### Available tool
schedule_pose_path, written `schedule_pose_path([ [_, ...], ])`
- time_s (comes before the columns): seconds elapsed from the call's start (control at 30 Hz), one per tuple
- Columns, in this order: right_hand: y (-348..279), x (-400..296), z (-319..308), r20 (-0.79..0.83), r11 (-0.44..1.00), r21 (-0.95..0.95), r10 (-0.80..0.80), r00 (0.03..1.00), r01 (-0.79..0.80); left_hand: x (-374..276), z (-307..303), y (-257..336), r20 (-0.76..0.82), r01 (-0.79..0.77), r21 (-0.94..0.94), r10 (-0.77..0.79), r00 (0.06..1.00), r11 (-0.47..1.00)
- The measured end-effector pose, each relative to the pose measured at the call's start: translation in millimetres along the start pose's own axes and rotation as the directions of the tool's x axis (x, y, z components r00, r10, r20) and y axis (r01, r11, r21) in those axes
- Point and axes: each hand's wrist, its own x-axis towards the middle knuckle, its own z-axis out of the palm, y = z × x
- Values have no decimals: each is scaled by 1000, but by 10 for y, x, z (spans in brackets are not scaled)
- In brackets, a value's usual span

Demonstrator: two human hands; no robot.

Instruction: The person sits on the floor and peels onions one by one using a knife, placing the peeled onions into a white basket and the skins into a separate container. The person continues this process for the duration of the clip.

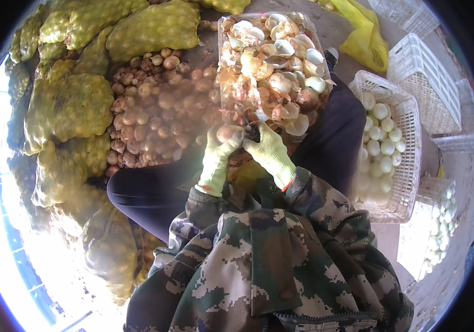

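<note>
My left hand (216, 159), in a pale knitted work glove, holds an unpeeled onion (229, 134) in front of my lap. Close beside it, my right hand (269, 150) wears a matching glove and grips a small dark-handled knife (252, 132). Its thin blade points away from me, and part of it is hard to make out against the skins. Just beyond both hands stands a plastic crate (220, 54) heaped with onion skins (278, 74). A pile of unpeeled onions (154, 112) lies to its left, beyond my bent left leg.
Full yellow mesh sacks of onions (69, 110) are stacked along the left. At right, a white plastic basket (411, 166) contains peeled onions (380, 137). Behind it are stacked white crates (423, 83) and another container of peeled onions (440, 228). A yellow sack (363, 41) lies at the far right.
</note>
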Motion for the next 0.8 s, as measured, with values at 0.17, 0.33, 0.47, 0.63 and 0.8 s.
schedule_pose_path([
  [0.17, 60, 55, 27, 102, 991, 117, 50, 994, -62, -3, -29, -101, -108, -19, 212, 42, 993, 977],
  [0.33, 396, 172, 157, 163, 957, 257, -181, 970, 135, -78, -16, -136, -138, -102, 234, 137, 981, 967],
  [0.47, 358, 151, 189, 126, 965, 237, -145, 981, 112, 0, -113, -326, -148, -5, 42, 11, 989, 999],
  [0.63, 403, 113, 248, 48, 967, 159, -208, 977, 198, -117, -50, -141, -62, 52, -82, -57, 996, 995],
  [0.8, 294, 167, 164, 170, 767, 629, 23, 985, -127, -183, 16, 5, -3, 244, -333, -260, 966, 911],
])
